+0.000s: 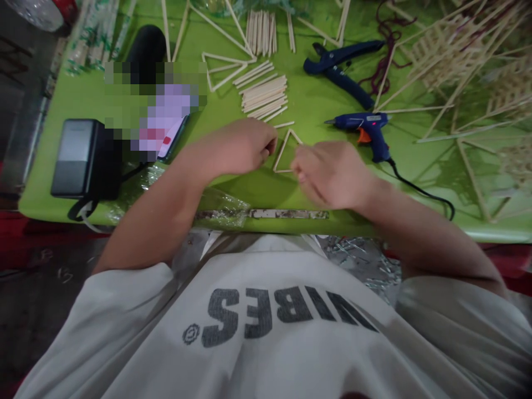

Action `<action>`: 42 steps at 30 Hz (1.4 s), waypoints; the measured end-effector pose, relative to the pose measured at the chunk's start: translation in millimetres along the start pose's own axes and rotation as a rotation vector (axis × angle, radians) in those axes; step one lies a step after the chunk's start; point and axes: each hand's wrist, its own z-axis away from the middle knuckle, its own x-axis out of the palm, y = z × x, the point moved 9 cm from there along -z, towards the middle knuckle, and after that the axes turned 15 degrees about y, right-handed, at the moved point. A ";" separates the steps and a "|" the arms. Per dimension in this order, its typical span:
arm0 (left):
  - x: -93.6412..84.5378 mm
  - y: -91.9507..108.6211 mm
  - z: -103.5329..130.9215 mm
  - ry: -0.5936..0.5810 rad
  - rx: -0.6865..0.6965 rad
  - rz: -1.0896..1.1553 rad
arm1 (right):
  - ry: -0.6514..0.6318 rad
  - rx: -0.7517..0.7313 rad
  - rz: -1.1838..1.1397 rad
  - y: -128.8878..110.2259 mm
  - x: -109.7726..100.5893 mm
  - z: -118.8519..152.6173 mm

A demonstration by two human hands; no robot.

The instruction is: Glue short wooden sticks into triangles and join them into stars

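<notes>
A small triangle (283, 152) made of thin wooden sticks is between my hands, over the green table. My right hand (326, 172) is closed, its fingertips pinching the triangle's right side and covering that corner. Left of the triangle, my left hand (249, 145) is curled with fingers together; whatever it may hold is hidden. A loose stick (284, 124) lies just above the triangle. Beyond it is a stack of short cut sticks (265, 97). To the right lies a blue glue gun (366, 124) with an orange trigger, its nozzle pointing left.
Dark blue cutters (344, 69) lie behind the glue gun. Stick frameworks (461, 83) crowd the right side, with dark red yarn (384, 61). At left are a phone (172, 138), a black box-shaped device (83, 158) and clear plastic wrap (224, 205). More sticks (261, 33) lie at the back.
</notes>
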 end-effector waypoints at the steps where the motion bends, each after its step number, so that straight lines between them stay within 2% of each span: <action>1: 0.5 -0.2 0.5 -0.004 0.003 0.003 | 0.084 0.055 -0.022 13.0 -12.4 1.9; 4: 0.9 0.6 0.2 0.018 0.050 0.014 | 0.319 0.196 -0.027 45.5 -46.8 13.6; 6: 1.6 -0.1 -1.0 0.030 0.067 0.012 | 0.421 0.248 0.021 58.0 -66.1 20.8; 8: 1.5 0.4 -2.2 0.037 0.076 -0.008 | 0.383 0.270 0.071 64.8 -75.8 18.5; 11: -2.1 2.5 -3.9 0.067 0.074 -0.046 | 0.095 0.300 0.198 77.0 -72.6 -6.4; 12: -4.3 2.6 -4.8 0.090 0.066 -0.053 | 0.040 0.322 0.267 83.9 -74.4 -19.6; 13: -6.3 1.9 -5.9 0.114 0.054 -0.057 | 0.067 0.343 0.344 91.0 -82.2 -35.7; 15: -8.7 -0.4 -8.7 0.162 0.037 -0.068 | 0.227 0.497 0.451 111.9 -102.7 -63.4; 17: -8.1 -4.2 -12.1 0.196 0.016 -0.090 | 0.175 0.601 0.386 128.6 -94.5 -81.0; 19: -5.5 -7.9 -15.5 0.214 -0.006 -0.112 | 0.118 0.651 0.345 135.7 -81.3 -83.7; 21: -3.1 -9.7 -18.3 0.226 -0.021 -0.121 | 0.058 0.660 0.316 135.3 -63.6 -72.5; 25: -2.4 -9.8 -21.2 0.235 -0.037 -0.071 | -0.129 0.583 0.189 132.4 -8.9 -31.5; 29: -5.0 -13.0 -22.4 0.250 -0.061 -0.017 | -0.117 0.443 0.103 139.1 25.7 -8.1; 33: -7.8 -16.1 -21.3 0.271 -0.093 -0.017 | -0.195 0.312 0.037 134.9 43.7 -0.8; 36: -8.8 -14.0 -19.0 0.263 -0.097 -0.039 | -0.259 0.268 0.038 134.0 50.5 3.5; 42: -10.2 -8.1 -16.8 0.258 -0.080 -0.033 | -0.189 0.188 -0.018 132.2 50.7 4.1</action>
